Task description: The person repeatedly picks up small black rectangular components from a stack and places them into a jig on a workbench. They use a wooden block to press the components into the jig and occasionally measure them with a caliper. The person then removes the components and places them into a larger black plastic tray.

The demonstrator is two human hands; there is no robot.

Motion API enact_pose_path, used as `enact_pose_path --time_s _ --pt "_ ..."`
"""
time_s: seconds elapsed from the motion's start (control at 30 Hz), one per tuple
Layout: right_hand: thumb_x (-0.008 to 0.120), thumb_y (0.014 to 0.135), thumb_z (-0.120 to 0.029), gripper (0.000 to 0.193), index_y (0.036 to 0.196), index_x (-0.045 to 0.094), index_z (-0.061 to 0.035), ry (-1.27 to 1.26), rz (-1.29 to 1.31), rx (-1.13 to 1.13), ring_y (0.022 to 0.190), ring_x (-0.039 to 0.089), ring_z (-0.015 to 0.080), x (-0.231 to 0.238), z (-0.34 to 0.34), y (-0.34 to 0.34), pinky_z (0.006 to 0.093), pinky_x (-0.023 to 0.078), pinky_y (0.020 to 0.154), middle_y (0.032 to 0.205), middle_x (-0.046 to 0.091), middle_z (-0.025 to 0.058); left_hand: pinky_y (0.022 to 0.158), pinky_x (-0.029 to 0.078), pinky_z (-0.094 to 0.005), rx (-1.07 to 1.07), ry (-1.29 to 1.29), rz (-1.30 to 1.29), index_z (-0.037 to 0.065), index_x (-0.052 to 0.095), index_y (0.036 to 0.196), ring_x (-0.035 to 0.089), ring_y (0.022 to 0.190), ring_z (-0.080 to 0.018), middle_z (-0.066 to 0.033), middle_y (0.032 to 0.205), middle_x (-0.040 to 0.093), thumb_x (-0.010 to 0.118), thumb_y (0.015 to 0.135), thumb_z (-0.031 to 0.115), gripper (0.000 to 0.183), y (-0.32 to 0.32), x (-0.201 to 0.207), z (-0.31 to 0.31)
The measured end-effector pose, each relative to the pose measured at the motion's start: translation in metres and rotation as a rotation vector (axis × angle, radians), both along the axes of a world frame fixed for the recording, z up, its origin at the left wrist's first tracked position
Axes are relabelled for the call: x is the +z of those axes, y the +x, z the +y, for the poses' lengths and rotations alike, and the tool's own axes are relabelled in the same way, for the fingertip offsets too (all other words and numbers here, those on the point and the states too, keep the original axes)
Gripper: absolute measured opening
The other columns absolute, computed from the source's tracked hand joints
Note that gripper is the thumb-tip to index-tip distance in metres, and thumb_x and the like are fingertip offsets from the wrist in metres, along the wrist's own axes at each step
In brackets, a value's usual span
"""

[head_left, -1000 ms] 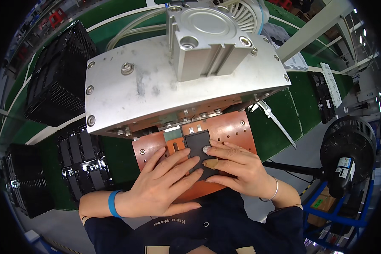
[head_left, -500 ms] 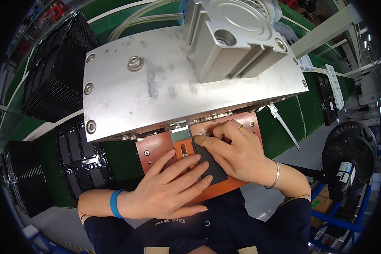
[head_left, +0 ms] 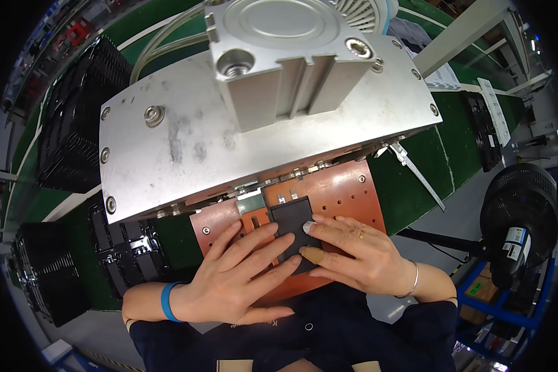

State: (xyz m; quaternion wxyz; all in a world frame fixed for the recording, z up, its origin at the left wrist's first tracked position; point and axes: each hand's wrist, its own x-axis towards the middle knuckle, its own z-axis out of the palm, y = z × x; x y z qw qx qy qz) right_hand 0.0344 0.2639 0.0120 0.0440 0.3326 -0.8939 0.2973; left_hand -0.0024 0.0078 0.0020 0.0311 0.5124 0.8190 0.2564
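Observation:
A flat dark grey battery cell (head_left: 291,218) with two short silvery tabs (head_left: 288,196) at its far end lies on an orange-brown fixture plate (head_left: 347,195). My left hand (head_left: 235,273) is open, its fingers spread and the fingertips resting on the cell's left side. From the other side my right hand (head_left: 359,254) lies open, fingertips on the cell's right edge; one finger wears a tan cover, and another has a white tip. Left of the cell, an orange slotted block (head_left: 254,220) and a greenish metal block (head_left: 251,201) show partly beyond my left fingers.
A large metal press housing (head_left: 167,149) with a square cylinder (head_left: 285,87) on top overhangs the plate's far side. A caliper (head_left: 418,177) lies on the green table to the right. Black trays (head_left: 130,242) stand at the left, a black fan (head_left: 514,217) at the right.
My right hand has left the cell's far end, unpinched and flattened onto its right edge. The cell's tabs now show. My left hand stays nearly in place; the whole view has shifted.

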Motion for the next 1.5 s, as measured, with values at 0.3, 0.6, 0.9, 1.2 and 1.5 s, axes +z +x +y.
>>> enact_pose_path --time_s 0.3,0.6,0.9,1.2,1.5 --pt "0.077 0.074 -0.022 0.032 0.099 0.07 -0.0024 -0.036 0.031 0.039 0.114 0.061 0.0315 -0.001 0.002 -0.028 0.0383 0.052 0.095 0.119 0.062 0.0164 0.111 0.022 -0.0574 0.033 -0.043 -0.011 0.017 0.063 0.124 0.041 0.129 -0.0371 -0.0117 0.139 0.049 0.059 0.078 0.069 0.07 -0.012 0.001 0.002" --pt "0.078 0.074 -0.023 0.032 0.098 0.072 -0.0033 -0.001 0.011 0.049 0.114 0.061 0.0306 0.0 0.003 -0.029 0.0388 0.053 0.095 0.12 0.062 0.0148 0.111 0.021 -0.0537 0.052 -0.042 -0.009 0.018 0.065 0.122 0.043 0.129 -0.0343 -0.0095 0.136 0.054 0.06 0.079 0.067 0.065 -0.008 -0.001 0.002" --pt "0.078 0.075 -0.021 0.029 0.097 0.072 -0.0035 0.023 -0.029 0.048 0.114 0.061 0.0291 0.004 0.001 -0.027 0.0391 0.055 0.094 0.122 0.062 0.0151 0.083 0.04 -0.0404 0.048 -0.015 -0.028 0.019 0.064 0.123 0.047 0.121 -0.0322 -0.0093 0.137 0.053 0.062 0.079 0.064 0.062 -0.008 -0.002 0.002" --pt "0.071 0.081 -0.01 0.027 0.107 0.067 -0.0041 0.051 -0.094 -0.035 0.126 0.052 0.0347 0.005 -0.011 -0.013 0.044 0.05 0.098 0.13 0.056 0.0153 0.106 0.032 -0.0541 0.087 0.005 -0.022 0.016 0.07 0.11 0.045 0.126 -0.0353 -0.0102 0.134 0.055 0.068 0.078 0.057 0.051 -0.006 0.0 0.004" --pt "0.057 0.088 0.01 0.046 0.127 0.04 -0.0093 -1.095 -1.057 -0.294 0.131 0.043 0.0182 0.028 -0.01 -0.023 0.0349 0.037 0.106 0.133 0.044 0.0093 0.098 0.04 -0.046 0.079 0.189 0.039 0.012 0.071 0.106 0.053 0.116 -0.0323 -0.0105 0.125 0.059 0.075 0.076 0.039 0.041 -0.007 0.006 0.004"
